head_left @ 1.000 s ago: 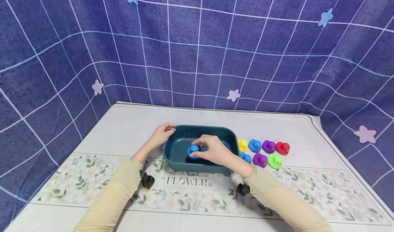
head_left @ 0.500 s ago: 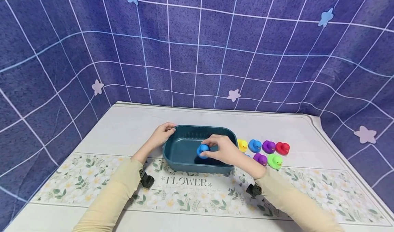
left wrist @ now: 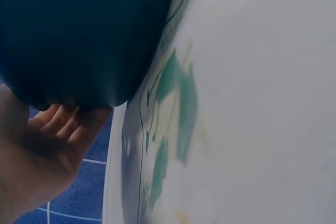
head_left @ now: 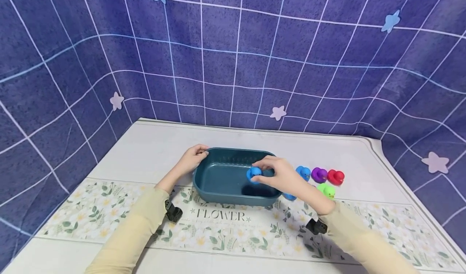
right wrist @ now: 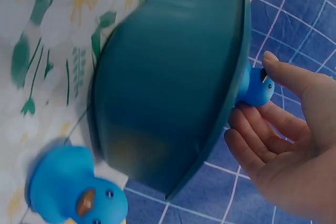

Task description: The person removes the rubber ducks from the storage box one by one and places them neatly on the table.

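A dark teal plastic basin (head_left: pixel 223 179) stands in the middle of the table. My left hand (head_left: pixel 190 160) grips its left end, thumb at the rim; in the left wrist view the fingers (left wrist: pixel 73 124) reach behind the basin wall. Between thumb and fingertips, my right hand (head_left: pixel 282 175) pinches a blue rubber duck (head_left: pixel 254 174) over the right half of the basin. The right wrist view shows this duck's head (right wrist: pixel 261 90) beyond the basin rim, beak by the thumb; its lower part is hidden by the wall.
Right of the basin sit a blue duck (head_left: pixel 303 172), a purple duck (head_left: pixel 319 175), a red duck (head_left: pixel 335 177) and a green duck (head_left: pixel 327 190). Another blue duck (right wrist: pixel 79 187) lies close beside the basin's right end. A blue gridded curtain (head_left: pixel 218 64) hangs behind and around the table.
My right hand has carried the blue duck rightward across the basin, and its arm now covers the yellow duck and most of one purple duck. My left hand has stayed on the rim.
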### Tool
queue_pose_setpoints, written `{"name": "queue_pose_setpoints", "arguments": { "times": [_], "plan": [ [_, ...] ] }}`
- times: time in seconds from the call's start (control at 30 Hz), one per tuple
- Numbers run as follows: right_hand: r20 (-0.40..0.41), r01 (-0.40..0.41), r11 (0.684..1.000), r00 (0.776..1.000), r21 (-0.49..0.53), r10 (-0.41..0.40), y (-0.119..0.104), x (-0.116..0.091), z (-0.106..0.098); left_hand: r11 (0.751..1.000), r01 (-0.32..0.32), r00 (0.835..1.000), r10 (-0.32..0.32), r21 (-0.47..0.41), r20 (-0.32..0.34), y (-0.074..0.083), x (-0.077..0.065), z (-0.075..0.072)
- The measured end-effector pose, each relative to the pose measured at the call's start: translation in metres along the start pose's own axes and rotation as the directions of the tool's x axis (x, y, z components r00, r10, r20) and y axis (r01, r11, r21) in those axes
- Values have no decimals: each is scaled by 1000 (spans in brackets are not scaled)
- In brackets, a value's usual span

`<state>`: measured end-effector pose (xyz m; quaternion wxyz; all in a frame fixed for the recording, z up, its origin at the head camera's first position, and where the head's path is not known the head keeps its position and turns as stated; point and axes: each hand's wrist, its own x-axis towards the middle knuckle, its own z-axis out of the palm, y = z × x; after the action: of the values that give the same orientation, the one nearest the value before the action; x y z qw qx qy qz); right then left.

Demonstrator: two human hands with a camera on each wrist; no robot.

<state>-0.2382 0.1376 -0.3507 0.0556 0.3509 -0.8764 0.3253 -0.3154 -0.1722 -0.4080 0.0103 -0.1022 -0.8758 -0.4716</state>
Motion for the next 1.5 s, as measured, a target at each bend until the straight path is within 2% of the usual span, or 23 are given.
{"name": "queue_pose_setpoints", "arguments": {
  "times": [0.7, 1.07, 1.3, 1.5],
  "plan": [
    [-94, -21, 993, 996, -117, 10, 9, -23, -36, 1000, -10, 1000, 9, 14, 4, 5, 1, -3],
    [-110, -25, 989, 994, -144, 10, 19, -40, -39, 1000, 5, 1000, -5, 10, 16, 0, 1, -1],
    [-120, -102, 984, 989, -144, 85, 21, -47, -44, 1000, 15, 1000, -15, 8, 19, -2, 1, 0],
    [-142, -79, 984, 988, -162, 56, 24, -50, -48, 1000, 7, 1000, -7, 16, 7, -1, 2, 0]
  ]
}}
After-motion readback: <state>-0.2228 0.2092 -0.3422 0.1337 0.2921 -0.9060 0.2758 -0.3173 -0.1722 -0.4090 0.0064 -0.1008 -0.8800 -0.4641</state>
